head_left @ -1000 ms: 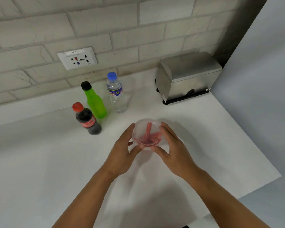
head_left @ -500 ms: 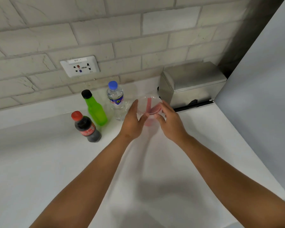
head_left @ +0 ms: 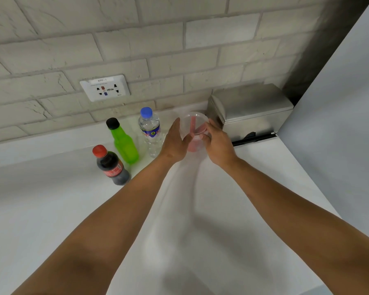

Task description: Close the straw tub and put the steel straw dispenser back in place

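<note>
both arms reached across the bench point(head_left: 200, 209). left hand point(head_left: 175, 143) and right hand point(head_left: 218, 143) cupped the straw tub point(head_left: 195, 126) beside the steel dispenser point(head_left: 251, 111) (lid apparently on). advise setting it down level, releasing evenly.

Three bottles: cola point(head_left: 112, 167), green point(head_left: 124, 143), water point(head_left: 149, 128). One straw tub point(head_left: 195, 129). One steel dispenser point(head_left: 251, 111). One socket point(head_left: 104, 88). Two hands: left point(head_left: 175, 143), right point(head_left: 218, 143).
</note>
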Motion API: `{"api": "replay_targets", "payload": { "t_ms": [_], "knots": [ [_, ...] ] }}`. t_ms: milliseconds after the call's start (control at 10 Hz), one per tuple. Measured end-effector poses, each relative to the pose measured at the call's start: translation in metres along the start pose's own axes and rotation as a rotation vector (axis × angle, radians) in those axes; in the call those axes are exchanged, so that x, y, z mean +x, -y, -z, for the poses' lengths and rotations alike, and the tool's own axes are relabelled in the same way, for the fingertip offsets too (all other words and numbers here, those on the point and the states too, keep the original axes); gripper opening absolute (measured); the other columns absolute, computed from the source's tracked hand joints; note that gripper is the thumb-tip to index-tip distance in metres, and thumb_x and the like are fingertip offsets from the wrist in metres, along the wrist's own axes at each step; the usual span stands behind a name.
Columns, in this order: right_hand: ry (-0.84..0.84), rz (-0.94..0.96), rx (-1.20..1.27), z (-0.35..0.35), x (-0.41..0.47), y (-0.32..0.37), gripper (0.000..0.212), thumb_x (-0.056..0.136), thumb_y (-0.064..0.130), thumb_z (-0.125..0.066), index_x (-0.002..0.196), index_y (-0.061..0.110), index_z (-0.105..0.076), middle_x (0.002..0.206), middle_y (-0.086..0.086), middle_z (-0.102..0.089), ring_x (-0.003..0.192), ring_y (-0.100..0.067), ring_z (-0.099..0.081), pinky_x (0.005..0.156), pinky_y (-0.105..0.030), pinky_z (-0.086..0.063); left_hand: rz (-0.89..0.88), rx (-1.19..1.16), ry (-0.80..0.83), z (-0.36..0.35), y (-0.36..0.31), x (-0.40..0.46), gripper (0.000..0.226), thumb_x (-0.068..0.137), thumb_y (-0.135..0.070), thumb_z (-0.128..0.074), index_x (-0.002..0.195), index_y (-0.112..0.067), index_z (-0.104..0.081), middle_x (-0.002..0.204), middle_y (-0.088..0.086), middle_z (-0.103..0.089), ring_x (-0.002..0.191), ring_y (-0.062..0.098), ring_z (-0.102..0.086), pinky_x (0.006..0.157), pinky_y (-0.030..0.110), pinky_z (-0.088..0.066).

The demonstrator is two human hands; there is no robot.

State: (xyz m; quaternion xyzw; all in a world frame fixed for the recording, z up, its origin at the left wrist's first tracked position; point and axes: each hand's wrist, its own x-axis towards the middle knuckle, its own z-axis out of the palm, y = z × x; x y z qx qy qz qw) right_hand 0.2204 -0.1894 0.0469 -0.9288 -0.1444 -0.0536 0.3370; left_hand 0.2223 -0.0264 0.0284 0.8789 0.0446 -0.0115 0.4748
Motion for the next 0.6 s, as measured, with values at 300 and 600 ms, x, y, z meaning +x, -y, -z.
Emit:
{"api": "replay_targets", "payload": {
  "t_ms": [300,600],
  "knots": [
    [0.032,-0.001,-0.018,0.0,0.006,-0.002,0.024,0.104,0.01,-0.057,0.124,-0.001,-0.063,0.132,-0.014,-0.061,0.11,-0.034,-0.068,0.097,-0.046,-0.055,0.027,-0.002,0.016,-0.001,0.004,0.009,0.083,0.106,-0.032,-0.061,0.167,-0.008,-0.011,0.174,0.012,-0.024,0.158,0.03,-0.029,0.126,0.046,-0.028],
    [-0.008,0.039,0.048,0.014,0.0,0.003,0.04,0.107,0.017,-0.054,0.145,0.006,-0.05,0.133,-0.021,-0.058,0.109,-0.036,-0.065,0.092,-0.048,-0.055,-0.05,-0.04,-0.052,0.009,-0.006,-0.001,0.077,0.107,-0.032,-0.058,0.166,-0.006,-0.016,0.175,0.011,-0.02,0.161,0.024,-0.018,0.125,0.029,-0.015]
  ]
}}
